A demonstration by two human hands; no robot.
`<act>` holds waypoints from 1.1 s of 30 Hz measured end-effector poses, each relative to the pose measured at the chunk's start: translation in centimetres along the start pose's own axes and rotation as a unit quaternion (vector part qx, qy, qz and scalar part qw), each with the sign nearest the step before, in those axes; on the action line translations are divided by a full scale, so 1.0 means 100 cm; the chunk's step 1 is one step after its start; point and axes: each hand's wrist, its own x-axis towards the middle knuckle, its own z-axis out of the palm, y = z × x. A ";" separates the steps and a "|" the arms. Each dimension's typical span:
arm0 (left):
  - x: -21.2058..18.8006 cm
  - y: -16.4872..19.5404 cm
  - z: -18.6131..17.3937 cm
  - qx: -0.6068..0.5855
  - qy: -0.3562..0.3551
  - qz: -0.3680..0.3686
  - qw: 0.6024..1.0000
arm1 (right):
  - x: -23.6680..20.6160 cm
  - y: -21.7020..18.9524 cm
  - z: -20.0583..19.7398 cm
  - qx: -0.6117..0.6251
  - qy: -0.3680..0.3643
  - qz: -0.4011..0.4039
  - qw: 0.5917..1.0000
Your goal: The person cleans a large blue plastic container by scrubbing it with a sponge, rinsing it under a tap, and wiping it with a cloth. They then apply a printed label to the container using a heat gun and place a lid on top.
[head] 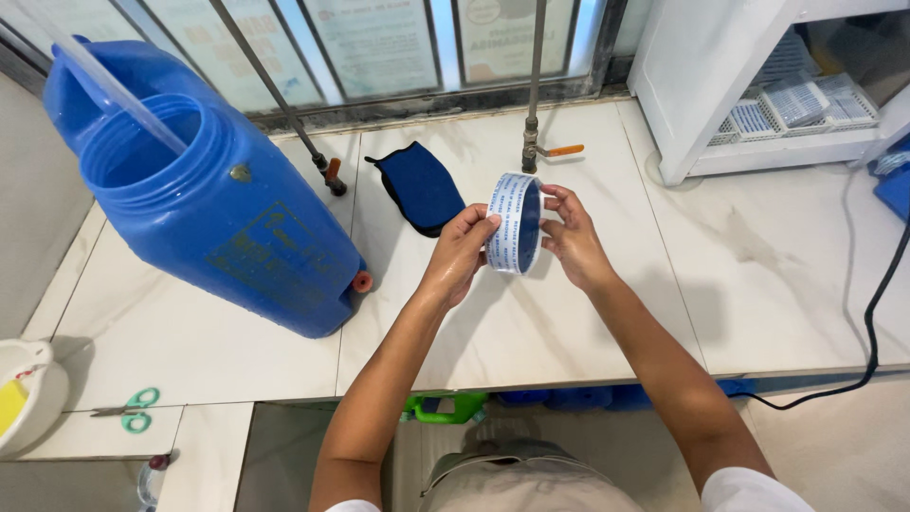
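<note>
Both my hands hold up a white and blue printed band (515, 224), shaped into a ring, above the tiled counter (531, 322). My left hand (462, 252) pinches its left side with thumb and fingers. My right hand (573, 235) grips its right edge. A dark blue cloth mitt (421, 187) lies flat on the counter just behind my left hand.
A big blue open-mouthed jug (218, 209) leans at the left with a clear tube in it. Two pipes with orange-handled valves (555, 151) rise at the back. A white shelf unit (758, 104) stands right; a black cable (877, 313) trails off. Green scissors (133, 411) lie lower left.
</note>
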 end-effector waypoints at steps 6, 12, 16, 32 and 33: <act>0.000 0.014 0.003 0.023 -0.031 -0.027 0.999 | -0.004 -0.023 0.008 0.050 0.000 0.084 0.995; -0.004 0.020 0.007 0.044 -0.036 -0.017 0.998 | -0.007 -0.027 0.007 0.056 -0.032 0.090 0.994; -0.005 0.021 0.010 0.041 -0.048 -0.009 0.998 | -0.008 -0.030 0.004 0.067 -0.032 0.093 0.993; 0.071 0.001 0.085 -0.002 -0.016 -0.018 1.000 | 0.095 -0.120 -0.202 -0.283 0.099 -0.212 0.930; 0.081 0.000 0.094 -0.011 -0.005 -0.019 1.000 | 0.104 -0.148 -0.235 -0.443 0.139 -0.378 0.801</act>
